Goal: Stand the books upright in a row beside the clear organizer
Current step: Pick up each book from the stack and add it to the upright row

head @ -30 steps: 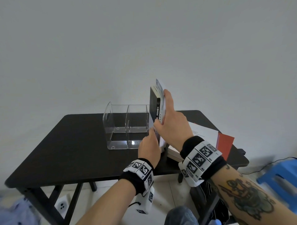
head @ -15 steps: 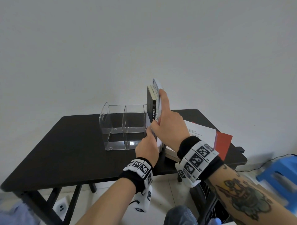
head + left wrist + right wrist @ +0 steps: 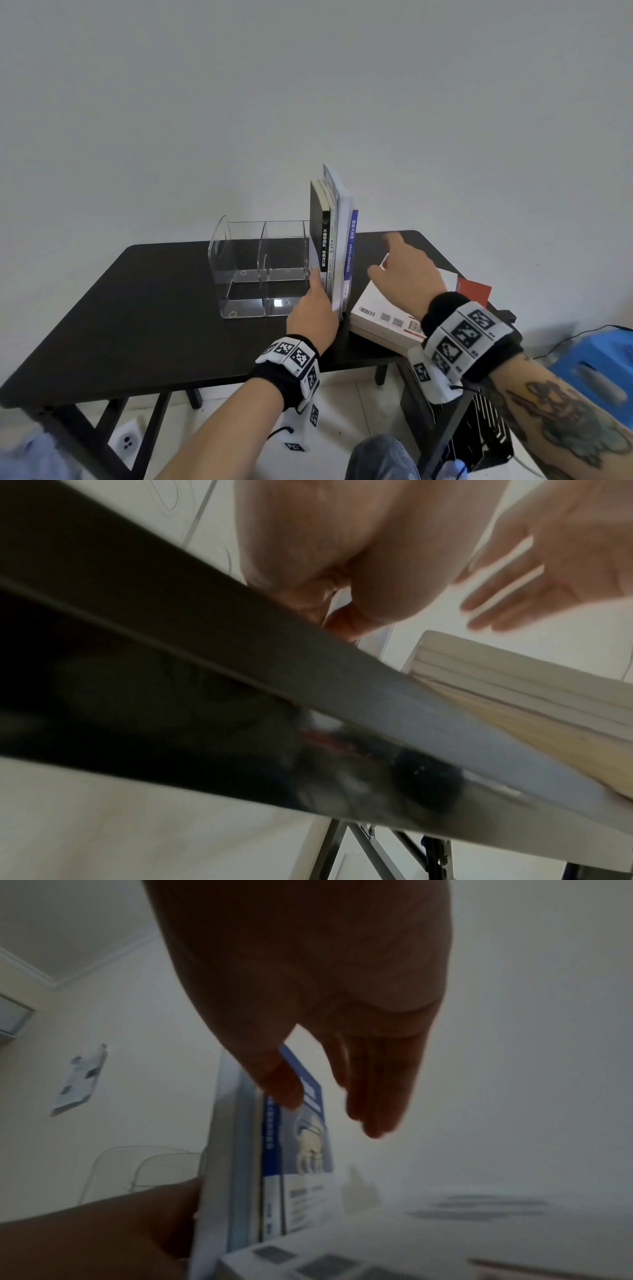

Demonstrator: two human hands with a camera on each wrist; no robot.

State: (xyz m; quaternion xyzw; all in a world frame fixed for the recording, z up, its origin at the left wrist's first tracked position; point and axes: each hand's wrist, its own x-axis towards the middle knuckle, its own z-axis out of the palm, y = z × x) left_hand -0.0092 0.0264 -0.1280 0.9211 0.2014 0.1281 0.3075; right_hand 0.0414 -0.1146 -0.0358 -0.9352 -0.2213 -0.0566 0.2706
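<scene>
A clear organizer [image 3: 260, 270] stands on the black table [image 3: 154, 308]. Several books [image 3: 334, 240] stand upright against its right wall; the blue-spined one is the rightmost. My left hand [image 3: 315, 294] rests against their lower near edge, fingers pointing up along the black book. My right hand [image 3: 400, 267] hovers open, fingers straight, over a flat stack of books [image 3: 383, 305], holding nothing. A red book [image 3: 474, 291] pokes out behind that stack. The right wrist view shows the right hand [image 3: 342, 1042] beside the upright books [image 3: 274, 1164].
The flat stack overhangs the table's front right edge. A blue stool [image 3: 596, 370] stands to the right on the floor. A black wire rack [image 3: 479, 428] sits under the table's right end. A white socket strip [image 3: 126, 442] lies on the floor.
My right hand has let go of the top of the upright books and dropped right, over the flat stack. The left hand has stayed at the books' base.
</scene>
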